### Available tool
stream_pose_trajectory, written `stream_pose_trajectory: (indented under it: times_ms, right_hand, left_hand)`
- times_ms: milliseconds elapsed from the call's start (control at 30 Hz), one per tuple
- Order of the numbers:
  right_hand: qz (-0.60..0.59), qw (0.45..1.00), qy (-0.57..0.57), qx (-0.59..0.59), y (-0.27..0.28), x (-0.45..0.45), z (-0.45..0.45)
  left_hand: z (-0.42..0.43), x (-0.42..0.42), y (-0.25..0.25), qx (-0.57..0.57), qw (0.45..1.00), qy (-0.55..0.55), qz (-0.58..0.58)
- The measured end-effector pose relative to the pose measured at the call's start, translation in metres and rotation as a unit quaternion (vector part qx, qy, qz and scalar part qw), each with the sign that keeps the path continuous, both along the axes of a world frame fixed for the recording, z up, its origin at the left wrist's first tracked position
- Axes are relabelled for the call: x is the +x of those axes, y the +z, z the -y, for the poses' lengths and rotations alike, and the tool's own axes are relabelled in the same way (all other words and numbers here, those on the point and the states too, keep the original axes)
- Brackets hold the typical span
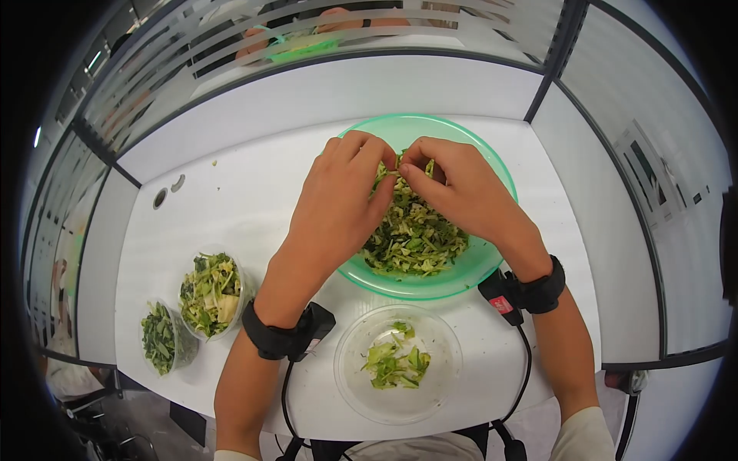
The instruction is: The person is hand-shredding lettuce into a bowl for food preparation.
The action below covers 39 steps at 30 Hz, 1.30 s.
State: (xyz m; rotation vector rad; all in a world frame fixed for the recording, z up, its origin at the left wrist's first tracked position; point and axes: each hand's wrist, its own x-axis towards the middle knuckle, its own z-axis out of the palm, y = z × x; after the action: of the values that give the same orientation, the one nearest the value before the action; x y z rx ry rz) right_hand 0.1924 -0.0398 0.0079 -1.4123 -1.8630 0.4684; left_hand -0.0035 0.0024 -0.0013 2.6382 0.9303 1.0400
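Note:
Above the large green plastic bowl [430,289], my left hand [344,188] and my right hand [453,180] meet, with fingertips pinched close together. Between them is a small piece of leafy greens [395,172], partly hidden by the fingers. Chopped leafy greens [415,238] fill the middle of the bowl. In front of it, nearer my body, stands a round clear plastic container [346,380] holding a few pale green leaf pieces [396,365].
To the left are a clear tub of chopped greens [209,296] and a smaller tub of darker greens [159,338]. Black wrist straps [280,338] trail cables towards my lap. Partition walls enclose the white table [246,192]; another person's hands show behind the glass.

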Motion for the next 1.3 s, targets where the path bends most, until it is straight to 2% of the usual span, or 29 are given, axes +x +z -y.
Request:
stream_pose_trajectory:
  times_ms: [633, 733, 833, 967, 1300]
  right_hand:
    - [-0.003, 1.0, -0.006, -0.024, 0.0037, -0.0014, 0.0019]
    - [-0.001, 1.0, 0.009, 0.023, -0.0025, 0.0018, -0.001]
    - [-0.013, 1.0, -0.005, -0.018, 0.0027, -0.0007, 0.0018]
    - [-0.001, 1.0, -0.007, 0.013, -0.0012, 0.0015, 0.0005]
    - [-0.01, 1.0, 0.006, 0.009, -0.001, 0.0015, 0.0008]
  left_hand:
    - [0.0002, -0.0002, 0.0016, -0.001, 1.0, 0.005, 0.022]
    - [0.0005, 0.0006, 0.0023, -0.012, 1.0, 0.015, 0.016]
    - [0.0003, -0.0003, 0.0007, 0.001, 1.0, 0.006, 0.03]
    - [0.0009, -0.0007, 0.0016, -0.013, 1.0, 0.018, 0.023]
    - [0.0015, 0.0006, 0.0021, -0.023, 0.999, 0.03, 0.016]
